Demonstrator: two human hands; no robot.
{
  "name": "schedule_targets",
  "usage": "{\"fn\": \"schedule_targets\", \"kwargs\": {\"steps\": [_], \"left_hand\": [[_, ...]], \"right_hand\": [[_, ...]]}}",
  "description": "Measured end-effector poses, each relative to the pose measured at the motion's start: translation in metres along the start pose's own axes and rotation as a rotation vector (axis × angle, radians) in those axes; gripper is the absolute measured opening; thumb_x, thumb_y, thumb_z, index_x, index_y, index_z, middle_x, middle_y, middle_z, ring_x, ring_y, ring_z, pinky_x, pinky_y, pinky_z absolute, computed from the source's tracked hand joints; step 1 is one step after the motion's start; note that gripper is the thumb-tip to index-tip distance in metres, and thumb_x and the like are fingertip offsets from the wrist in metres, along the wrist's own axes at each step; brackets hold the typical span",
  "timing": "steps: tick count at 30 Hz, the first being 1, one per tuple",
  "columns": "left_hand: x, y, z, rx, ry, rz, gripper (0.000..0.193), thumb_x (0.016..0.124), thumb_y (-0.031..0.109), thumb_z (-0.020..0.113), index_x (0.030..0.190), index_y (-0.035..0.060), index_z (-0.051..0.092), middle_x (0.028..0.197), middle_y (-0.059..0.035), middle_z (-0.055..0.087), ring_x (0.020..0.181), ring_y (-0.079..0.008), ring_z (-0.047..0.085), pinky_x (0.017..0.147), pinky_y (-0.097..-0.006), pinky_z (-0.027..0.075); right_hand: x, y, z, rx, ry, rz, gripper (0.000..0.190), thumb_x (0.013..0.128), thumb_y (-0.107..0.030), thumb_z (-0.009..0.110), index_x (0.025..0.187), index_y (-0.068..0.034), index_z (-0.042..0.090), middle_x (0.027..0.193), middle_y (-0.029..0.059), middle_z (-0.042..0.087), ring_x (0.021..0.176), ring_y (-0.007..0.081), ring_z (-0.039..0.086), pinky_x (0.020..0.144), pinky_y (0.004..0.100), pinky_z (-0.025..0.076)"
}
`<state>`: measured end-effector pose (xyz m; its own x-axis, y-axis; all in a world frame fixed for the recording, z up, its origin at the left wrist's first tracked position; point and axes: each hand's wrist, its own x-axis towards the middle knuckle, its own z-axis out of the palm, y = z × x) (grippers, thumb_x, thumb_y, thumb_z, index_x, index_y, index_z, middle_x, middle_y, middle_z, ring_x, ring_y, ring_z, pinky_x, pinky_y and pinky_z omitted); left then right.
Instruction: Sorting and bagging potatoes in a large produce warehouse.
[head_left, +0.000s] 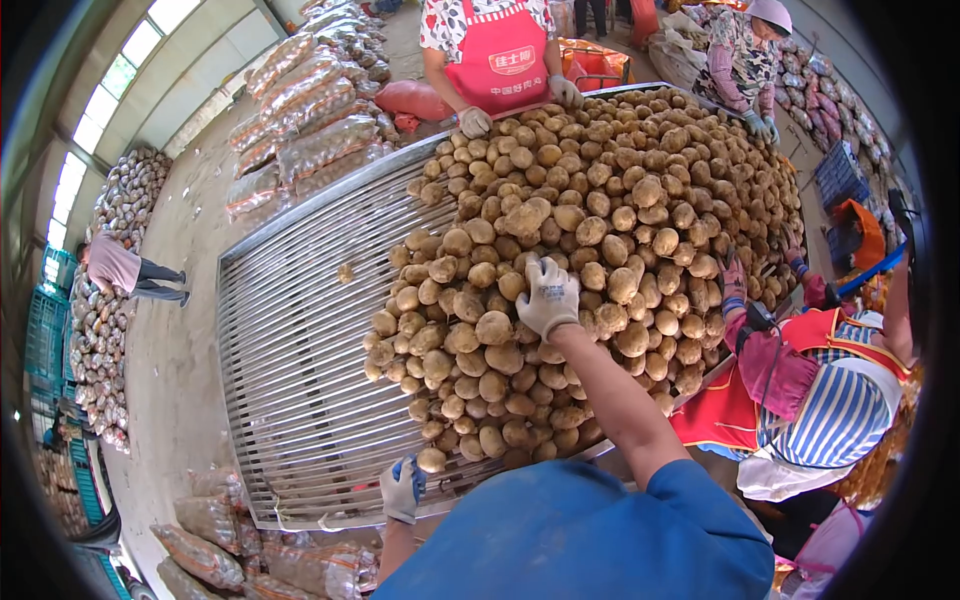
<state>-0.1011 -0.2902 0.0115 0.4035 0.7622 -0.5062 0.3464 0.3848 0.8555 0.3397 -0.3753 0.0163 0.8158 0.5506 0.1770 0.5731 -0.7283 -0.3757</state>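
Observation:
A large heap of soil-dusted potatoes (495, 328) covers the right side of a slatted metal sorting table (300, 360). My right hand (550, 296), in a whitish work glove bearing print, lies palm down on the heap. Its fingers bend over potatoes, and what is under the palm is hidden. At the table's near edge is my left hand (402, 489), in a glove with blue-coated fingers. Those fingers are curled beside a single potato (432, 460) at the heap's rim; whether they grip anything does not show. One small potato (345, 273) sits apart on the bars.
Across the table stands a person in a red apron (499, 52), gloved hands at the rim. Co-workers are at the far right corner (742, 67) and close on my right (817, 397). Filled sacks lie beyond the table (315, 112) and at its near left (202, 555).

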Motion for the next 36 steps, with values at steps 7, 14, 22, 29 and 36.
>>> {"fn": "schedule_targets", "kwargs": {"steps": [7, 14, 22, 29, 36], "left_hand": [[0.011, 0.004, 0.022, 0.136, -0.116, 0.016, 0.025, 0.108, 0.023, 0.063, 0.098, 0.0021, 0.07, 0.071, -0.0002, 0.062, 0.058, -0.007, 0.056, 0.052, -0.0247, 0.043], [0.032, 0.06, 0.099, 0.528, -0.192, 0.608, 0.041, 0.1, 0.016, 0.071, 0.138, 0.0032, 0.062, 0.134, -0.0163, 0.063, 0.123, -0.0302, 0.063, 0.105, -0.0396, 0.051], [0.069, 0.171, 0.193, 0.518, -0.296, 0.883, 0.048, 0.098, 0.018, 0.072, 0.143, 0.0063, 0.061, 0.148, -0.0192, 0.056, 0.14, -0.0389, 0.053, 0.117, -0.0462, 0.043], [0.145, 0.168, 0.282, 0.98, -0.369, 1.056, 0.054, 0.097, 0.037, 0.071, 0.143, 0.0108, 0.061, 0.157, -0.0175, 0.053, 0.146, -0.04, 0.047, 0.119, -0.0528, 0.037], [0.171, 0.145, 0.299, 1.047, -0.414, 1.034, 0.053, 0.089, 0.043, 0.077, 0.134, 0.0168, 0.066, 0.16, -0.015, 0.05, 0.148, -0.0421, 0.042, 0.117, -0.0594, 0.037]], "right_hand": [[-0.043, -0.028, -0.021, 0.108, 0.139, -0.153, 0.046, 0.083, -0.028, 0.076, 0.127, -0.017, 0.07, 0.143, 0.0154, 0.051, 0.126, 0.0393, 0.053, 0.098, 0.0514, 0.051], [-0.088, -0.057, -0.003, 0.222, 0.207, -0.38, 0.04, 0.086, -0.026, 0.074, 0.122, -0.01, 0.071, 0.126, 0.0112, 0.065, 0.129, 0.0376, 0.057, 0.096, 0.0502, 0.051], [-0.155, -0.031, -0.037, 0.701, -0.04, -0.446, 0.035, 0.087, -0.018, 0.078, 0.121, -0.012, 0.073, 0.116, 0.0097, 0.075, 0.107, 0.0313, 0.071, 0.095, 0.0439, 0.055], [-0.203, 0.039, -0.08, 0.615, 0.124, 0.034, 0.027, 0.089, -0.014, 0.075, 0.114, -0.008, 0.078, 0.111, 0.013, 0.078, 0.105, 0.0327, 0.073, 0.097, 0.0425, 0.057], [-0.227, 0.081, -0.06, 0.614, 0.046, 0.393, 0.075, 0.083, -0.022, 0.083, 0.151, -0.007, 0.056, 0.135, 0.0201, 0.065, 0.121, 0.0358, 0.066, 0.107, 0.044, 0.053]]}}
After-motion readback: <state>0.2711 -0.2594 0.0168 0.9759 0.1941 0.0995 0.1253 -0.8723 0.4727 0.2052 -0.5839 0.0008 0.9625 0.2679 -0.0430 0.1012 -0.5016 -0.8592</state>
